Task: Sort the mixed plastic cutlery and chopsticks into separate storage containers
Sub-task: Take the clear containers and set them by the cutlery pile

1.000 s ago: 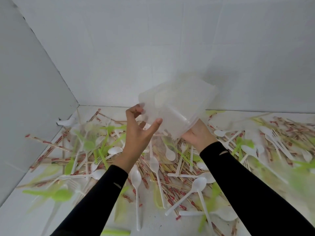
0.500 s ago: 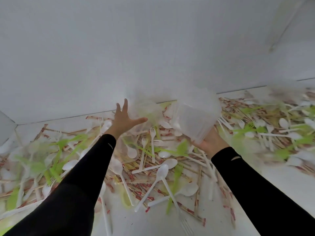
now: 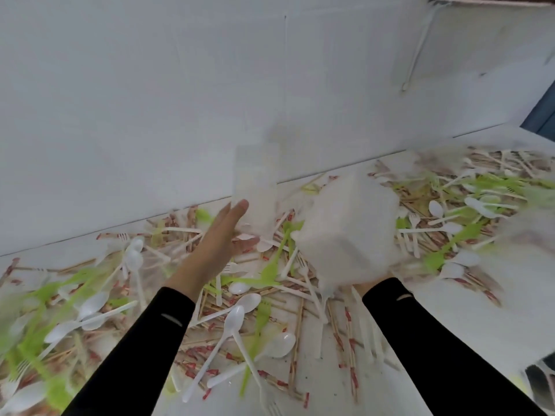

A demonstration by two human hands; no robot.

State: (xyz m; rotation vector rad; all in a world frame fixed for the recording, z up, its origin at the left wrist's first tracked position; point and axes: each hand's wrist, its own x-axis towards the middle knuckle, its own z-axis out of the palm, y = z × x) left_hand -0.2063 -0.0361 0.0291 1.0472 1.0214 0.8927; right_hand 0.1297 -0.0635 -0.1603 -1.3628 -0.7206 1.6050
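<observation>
White plastic spoons (image 3: 234, 318), green forks (image 3: 270, 271) and chopsticks in red-printed wrappers (image 3: 348, 325) lie mixed all over the white table (image 3: 315, 394). My right hand (image 3: 371, 285), mostly hidden, holds up a tilted stack of clear plastic containers (image 3: 345, 232) above the pile. My left hand (image 3: 223, 235) is stretched out flat with straight fingers. Its fingertips are at a single blurred clear container (image 3: 255, 187) by the back wall. I cannot tell whether they touch it.
A white wall (image 3: 180, 115) closes the back of the table. A blue panel (image 3: 543, 115) shows at the upper right and a dark object (image 3: 540, 382) at the lower right edge. Cutlery spreads to both sides.
One clear container has come off the stack. My left hand let go and opened flat beside it. My right hand carried the rest of the stack to the right; the view swung right.
</observation>
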